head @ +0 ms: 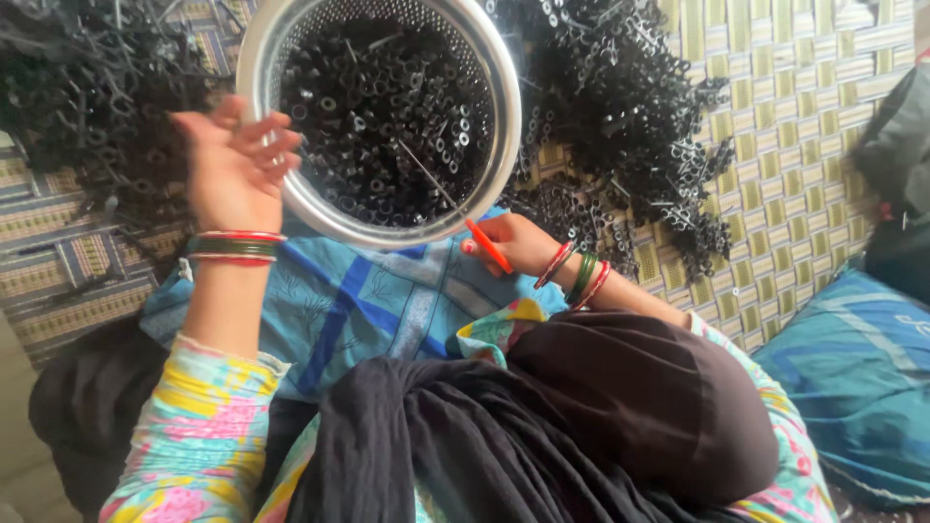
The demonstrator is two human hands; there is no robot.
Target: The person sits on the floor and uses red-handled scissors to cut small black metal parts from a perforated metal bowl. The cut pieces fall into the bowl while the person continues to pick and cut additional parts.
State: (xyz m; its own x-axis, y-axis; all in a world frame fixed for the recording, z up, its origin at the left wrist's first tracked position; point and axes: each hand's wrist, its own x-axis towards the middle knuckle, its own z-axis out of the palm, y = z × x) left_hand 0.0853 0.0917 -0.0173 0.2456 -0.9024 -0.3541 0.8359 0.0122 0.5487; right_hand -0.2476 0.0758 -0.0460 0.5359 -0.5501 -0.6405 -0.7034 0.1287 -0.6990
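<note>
Seen from above, head view: a person sits on a woven mat (804,145) with a metal colander (378,116) on the lap.
Left hand (235,165): raised at the colander's left rim, palm open and fingers loosely spread; it holds nothing, and whether the fingertips touch the rim I cannot tell.
Right hand (513,242): low at the colander's lower right edge, closed around the orange handle of a thin tool (455,208).
Tool position: its slim metal shaft slants up and left from the handle, over the rim and into the colander's contents.
Colander contents: small black tube pieces (387,107), short and hollow, fill the bowl in a loose heap.
Handling, as a judgement: the tubes look light, stiff and smooth, likely to roll and scatter, so a pinch across the sides or a spike through the bore would suit them; the colander looks rigid and is best taken by its broad rim.
Tool handling: the shaft looks thin and easily bent, so the orange handle is the place to hold it.
Surroundings: heaps of black branched strips (639,107) lie on the mat beside the colander, a blue patterned cloth (349,300) covers the lap, and a blue cushion (852,387) lies at the right.
</note>
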